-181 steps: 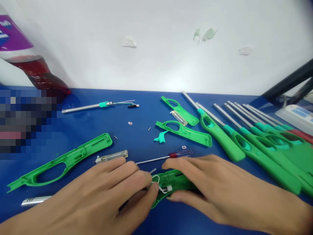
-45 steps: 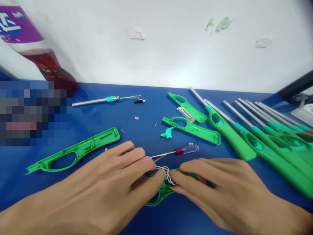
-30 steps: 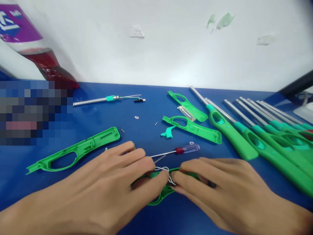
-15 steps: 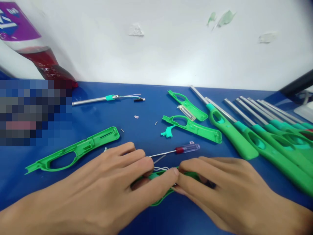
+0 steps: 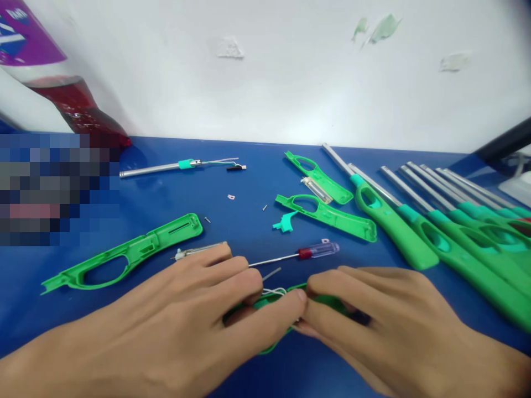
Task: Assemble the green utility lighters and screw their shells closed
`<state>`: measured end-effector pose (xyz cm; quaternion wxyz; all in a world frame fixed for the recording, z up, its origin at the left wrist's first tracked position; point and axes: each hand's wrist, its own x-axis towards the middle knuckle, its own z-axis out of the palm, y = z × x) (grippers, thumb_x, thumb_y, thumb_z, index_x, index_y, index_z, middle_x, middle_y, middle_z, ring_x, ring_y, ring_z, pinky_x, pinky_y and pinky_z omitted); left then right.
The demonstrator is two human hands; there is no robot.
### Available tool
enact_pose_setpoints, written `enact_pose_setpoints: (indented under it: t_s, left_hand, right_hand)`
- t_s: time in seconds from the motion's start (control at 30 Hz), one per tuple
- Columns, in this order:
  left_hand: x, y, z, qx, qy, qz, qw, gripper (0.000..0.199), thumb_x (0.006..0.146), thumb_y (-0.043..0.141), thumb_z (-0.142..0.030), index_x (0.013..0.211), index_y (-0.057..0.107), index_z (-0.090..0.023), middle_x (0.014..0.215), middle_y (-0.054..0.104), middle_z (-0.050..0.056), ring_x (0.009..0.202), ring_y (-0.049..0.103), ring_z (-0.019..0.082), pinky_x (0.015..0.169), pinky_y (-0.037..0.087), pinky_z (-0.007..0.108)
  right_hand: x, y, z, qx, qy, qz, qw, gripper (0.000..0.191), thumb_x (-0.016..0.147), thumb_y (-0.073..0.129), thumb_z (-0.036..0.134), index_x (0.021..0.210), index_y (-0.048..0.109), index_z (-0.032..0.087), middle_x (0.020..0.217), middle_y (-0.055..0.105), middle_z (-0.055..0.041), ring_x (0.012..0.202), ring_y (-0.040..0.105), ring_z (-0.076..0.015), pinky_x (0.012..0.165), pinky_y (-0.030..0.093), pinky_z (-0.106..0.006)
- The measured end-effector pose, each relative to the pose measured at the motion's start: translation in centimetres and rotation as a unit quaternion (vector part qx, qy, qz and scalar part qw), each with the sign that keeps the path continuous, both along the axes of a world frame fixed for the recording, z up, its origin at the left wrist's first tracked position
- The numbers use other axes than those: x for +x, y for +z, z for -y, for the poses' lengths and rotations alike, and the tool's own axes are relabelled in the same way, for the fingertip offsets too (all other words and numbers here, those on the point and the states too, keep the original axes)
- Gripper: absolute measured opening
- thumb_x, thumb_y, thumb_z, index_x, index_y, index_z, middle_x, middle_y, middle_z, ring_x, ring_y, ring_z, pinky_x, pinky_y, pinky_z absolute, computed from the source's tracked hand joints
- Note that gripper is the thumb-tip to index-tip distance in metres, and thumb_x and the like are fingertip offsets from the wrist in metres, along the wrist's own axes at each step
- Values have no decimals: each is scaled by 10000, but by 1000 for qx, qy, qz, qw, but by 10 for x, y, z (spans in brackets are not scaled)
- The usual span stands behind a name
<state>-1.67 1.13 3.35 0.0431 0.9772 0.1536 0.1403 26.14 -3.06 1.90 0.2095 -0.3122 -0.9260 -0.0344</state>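
Note:
At the bottom centre, my left hand (image 5: 199, 315) and my right hand (image 5: 369, 315) are closed on a green lighter casing half (image 5: 269, 300) with thin white wires. Their fingertips meet over it and hide most of it. Just beyond them lies a screwdriver (image 5: 305, 254) with a red and clear handle. Another green casing half (image 5: 136, 255) rests on the left. A clear fuel tank (image 5: 203, 250) is partly covered by my left fingers. Further back are a turquoise trigger (image 5: 285, 222), two green casing halves (image 5: 340, 219) (image 5: 327, 185) and a second tank (image 5: 317, 190).
Several assembled green lighters (image 5: 398, 237) with metal tubes line the right side of the blue table (image 5: 174, 200). A metal tube with wires (image 5: 160, 169) lies at the back left, near a bottle of red drink (image 5: 83, 105). Small screws (image 5: 264, 208) lie mid-table.
Both hands have shifted very slightly, and more of the fuel tank beside my left fingers now shows. The grip on the casing looks the same.

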Motion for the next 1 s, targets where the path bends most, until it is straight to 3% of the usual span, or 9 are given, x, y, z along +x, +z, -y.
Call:
enact_pose_setpoints:
  t_s: [0.23,0.57,0.8,1.0]
  left_hand:
    - [-1,-1,2,-10,1,-7,1000,787,799,412,37,1547,481,-197,980,757,10,718,645,218,700,479,389]
    - [-2,0,0,-27,-8,-18,999,771,804,525,-38,1557,474,-197,1026,778,17,723,648,213,674,473,369]
    - [0,-1,4,-38,8,-23,999,766,838,515,-28,1576,452,-221,1032,792,8,728,687,211,840,586,406]
    - [0,1,3,-42,5,-32,999,766,856,526,-50,1595,436,-228,1036,794,11,746,698,218,830,604,407]
  right_hand:
    - [-2,1,-1,6,6,3,1000,282,1143,458,153,919,595,255,761,594,43,552,467,-165,484,336,-359]
    - [-1,3,0,-5,12,18,1000,269,1123,476,146,930,627,255,778,624,42,561,485,-168,482,352,-369]
    - [-1,4,-1,7,11,4,1000,291,1133,465,150,908,615,259,763,608,42,560,470,-169,488,349,-357]
    - [-1,1,-3,-4,15,13,1000,277,1148,470,187,919,605,263,779,623,42,559,472,-171,497,356,-363]
